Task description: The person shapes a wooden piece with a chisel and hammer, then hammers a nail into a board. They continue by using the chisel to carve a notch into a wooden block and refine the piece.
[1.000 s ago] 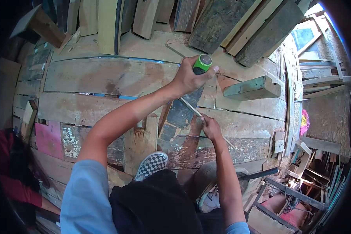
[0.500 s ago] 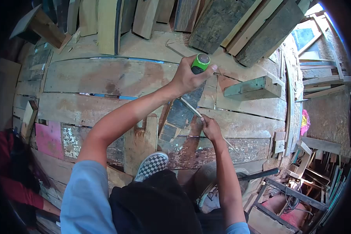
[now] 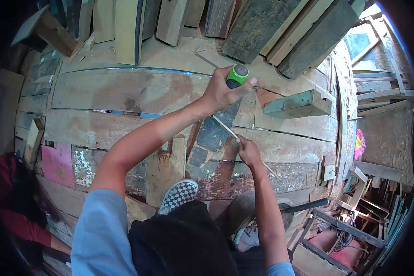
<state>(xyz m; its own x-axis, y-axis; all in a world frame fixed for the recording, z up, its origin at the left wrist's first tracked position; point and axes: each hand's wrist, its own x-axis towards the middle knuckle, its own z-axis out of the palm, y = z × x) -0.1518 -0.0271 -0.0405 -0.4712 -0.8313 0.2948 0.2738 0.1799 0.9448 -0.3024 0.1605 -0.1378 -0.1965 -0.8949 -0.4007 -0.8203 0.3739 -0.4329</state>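
Note:
My left hand (image 3: 218, 94) is wrapped round the green-and-black handle (image 3: 237, 76) of a tool, its round grey end cap facing up at me. The hand and handle hide the tool's lower part, so its kind does not show. Under that hand lies a dark, worn board (image 3: 210, 136), slanting across the plank floor. Closer to my body, my right hand (image 3: 249, 151) is closed on a thin wooden stick (image 3: 224, 125). The stick's far end reaches the dark board, and its near end passes below my wrist toward the lower right.
Several upright timbers (image 3: 255, 27) line the far side. A greenish wood block (image 3: 296, 105) lies right of my left hand. My checkered shoe (image 3: 179, 195) rests on the planks (image 3: 124, 89). At the lower left is another person's red sleeve (image 3: 25, 227); a metal frame (image 3: 347, 230) stands lower right.

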